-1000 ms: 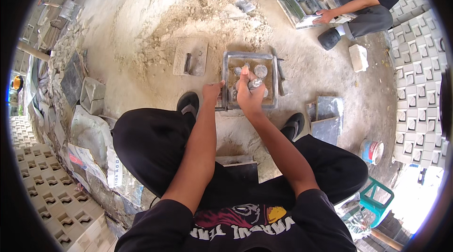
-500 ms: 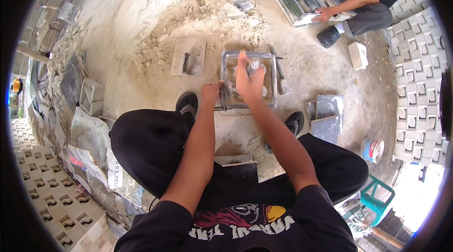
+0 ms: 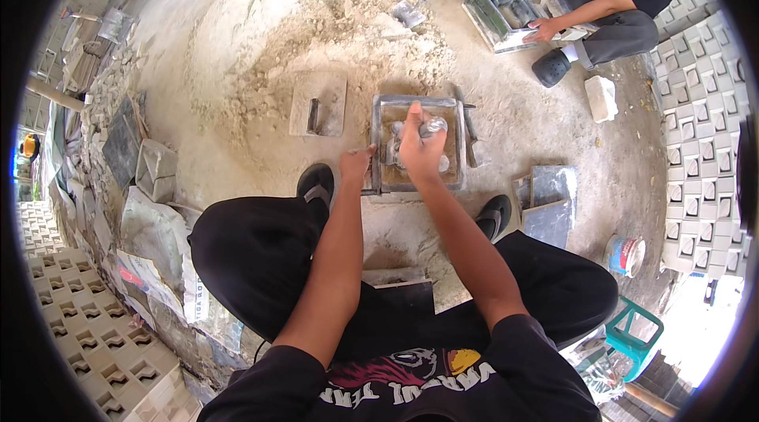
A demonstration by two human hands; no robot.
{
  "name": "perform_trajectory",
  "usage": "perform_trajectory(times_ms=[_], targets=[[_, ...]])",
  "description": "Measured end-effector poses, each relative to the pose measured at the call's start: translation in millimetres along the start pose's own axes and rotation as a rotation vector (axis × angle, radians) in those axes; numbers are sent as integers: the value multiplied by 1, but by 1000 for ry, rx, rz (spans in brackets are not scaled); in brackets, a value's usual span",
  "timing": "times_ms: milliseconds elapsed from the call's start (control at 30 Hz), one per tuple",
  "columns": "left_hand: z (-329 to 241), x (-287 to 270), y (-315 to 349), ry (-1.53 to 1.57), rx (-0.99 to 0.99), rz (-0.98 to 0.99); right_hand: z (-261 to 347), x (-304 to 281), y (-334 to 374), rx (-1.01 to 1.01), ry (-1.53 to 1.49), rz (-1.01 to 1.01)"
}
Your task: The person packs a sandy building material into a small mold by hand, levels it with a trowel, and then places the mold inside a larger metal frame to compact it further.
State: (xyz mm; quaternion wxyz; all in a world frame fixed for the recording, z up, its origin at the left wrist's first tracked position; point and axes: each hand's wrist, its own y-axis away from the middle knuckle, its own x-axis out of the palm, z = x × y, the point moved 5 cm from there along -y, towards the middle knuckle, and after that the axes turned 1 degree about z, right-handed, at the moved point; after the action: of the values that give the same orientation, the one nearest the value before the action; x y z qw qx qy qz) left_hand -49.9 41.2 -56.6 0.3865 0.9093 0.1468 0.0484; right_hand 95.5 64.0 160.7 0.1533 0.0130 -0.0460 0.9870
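Note:
A rectangular grey mould frame (image 3: pixel 457 137) lies on the ground in front of my feet, with pale powdery material inside. My left hand (image 3: pixel 356 166) is closed at the frame's left edge, fingers pressed on its side bar. Over the inside of the mould, my right hand (image 3: pixel 422 155) is wrapped round a shiny, rounded object (image 3: pixel 432 128), thumb pointing away from me. The hand hides much of that object, so its kind does not show. Rounded grey shapes show beside and under this hand. Left of the mould lies a flat board (image 3: pixel 332 98) with a dark handle.
A heap of pale powder (image 3: pixel 277 34) spreads beyond the mould, with a trowel (image 3: pixel 407 14) on its right edge. At the far right a co-worker handles another mould (image 3: pixel 494 22). Dark plates (image 3: pixel 549 204), a white block (image 3: pixel 601 99) and a small bucket (image 3: pixel 624 254) stand to the right.
My right hand with the shiny object has moved slightly toward me inside the mould and is less blurred. My left hand stays at the frame's edge. The whole view has shifted a little.

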Motion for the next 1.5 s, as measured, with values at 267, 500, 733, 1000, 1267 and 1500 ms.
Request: perform_trajectory(times_ms=[267,500,733,1000,1267,1500], targets=[[1,2,-11,-7,54,23,-6,13,-13,38,-6,2],[8,4,-11,-6,34,-22,-12,15,-22,1,54,-23],[-2,-1,-1,11,54,-39,-5,31,-45,-24,27,-24],[3,6,-3,22,47,-9,-17,33,-90,-47,274,92],[-7,-1,6,-19,38,-49,-4,34,-59,-73,332,131],[0,-2,-4,-27,15,-22,-12,29,-34,-112,123,21]])
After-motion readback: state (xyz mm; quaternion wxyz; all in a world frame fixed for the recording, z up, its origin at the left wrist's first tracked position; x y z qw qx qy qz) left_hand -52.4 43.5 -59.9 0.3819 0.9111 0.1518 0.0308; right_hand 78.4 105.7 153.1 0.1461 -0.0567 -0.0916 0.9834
